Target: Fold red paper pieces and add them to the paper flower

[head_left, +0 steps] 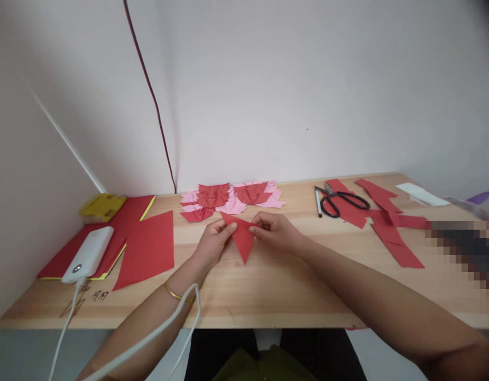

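Observation:
A red paper triangle (243, 241) is held just above the wooden table, one point facing down toward me. My left hand (215, 241) pinches its left corner, thumb on top. At the right corner, my right hand (276, 231) grips the paper between thumb and fingers. Right behind the triangle lie folded red paper pieces (213, 196) and folded pink paper pieces (235, 205), grouped in overlapping rows near the wall. A loose red sheet (149, 248) lies to the left of my left hand.
A white power bank (89, 254) with a cable rests on red paper at left, near a yellow packet (103, 207). Black-handled scissors (343, 202), a pen (318, 203) and red paper scraps (397, 243) lie at right. The white cable (149, 336) crosses my left forearm.

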A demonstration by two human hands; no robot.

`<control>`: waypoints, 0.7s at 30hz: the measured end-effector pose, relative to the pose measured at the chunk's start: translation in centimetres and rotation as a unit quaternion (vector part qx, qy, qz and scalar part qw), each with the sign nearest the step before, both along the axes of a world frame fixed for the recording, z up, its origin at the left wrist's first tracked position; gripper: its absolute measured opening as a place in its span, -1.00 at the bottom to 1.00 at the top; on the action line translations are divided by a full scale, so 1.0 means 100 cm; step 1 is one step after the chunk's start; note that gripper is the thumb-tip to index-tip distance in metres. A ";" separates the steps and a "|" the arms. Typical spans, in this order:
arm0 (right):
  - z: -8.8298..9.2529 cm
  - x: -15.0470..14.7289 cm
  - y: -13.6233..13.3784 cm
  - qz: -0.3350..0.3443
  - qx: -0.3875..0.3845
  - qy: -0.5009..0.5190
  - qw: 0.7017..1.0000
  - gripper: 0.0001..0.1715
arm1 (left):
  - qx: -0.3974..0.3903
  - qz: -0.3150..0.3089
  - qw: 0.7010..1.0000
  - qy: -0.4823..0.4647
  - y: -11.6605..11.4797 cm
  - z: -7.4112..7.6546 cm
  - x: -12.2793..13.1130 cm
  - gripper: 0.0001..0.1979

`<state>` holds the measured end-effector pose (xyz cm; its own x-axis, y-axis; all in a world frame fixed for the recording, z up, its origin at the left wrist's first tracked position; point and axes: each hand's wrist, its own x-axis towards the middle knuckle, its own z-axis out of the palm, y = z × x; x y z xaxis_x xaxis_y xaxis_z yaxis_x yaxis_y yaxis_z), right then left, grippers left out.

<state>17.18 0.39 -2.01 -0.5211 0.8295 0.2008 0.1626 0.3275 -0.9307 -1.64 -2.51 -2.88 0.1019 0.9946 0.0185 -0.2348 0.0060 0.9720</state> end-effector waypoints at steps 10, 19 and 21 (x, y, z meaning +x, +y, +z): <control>0.001 0.002 0.003 0.022 -0.075 0.014 0.997 -0.73 | 0.056 0.116 0.989 0.069 0.005 0.000 -0.007 -0.70; -0.004 0.003 0.004 0.011 -0.025 -0.018 0.999 -0.72 | 0.055 0.139 0.989 0.025 0.008 0.003 -0.006 -0.83; -0.003 0.002 0.003 0.019 0.001 -0.026 0.999 -0.73 | 0.068 0.128 0.988 0.059 0.007 0.003 -0.006 -0.84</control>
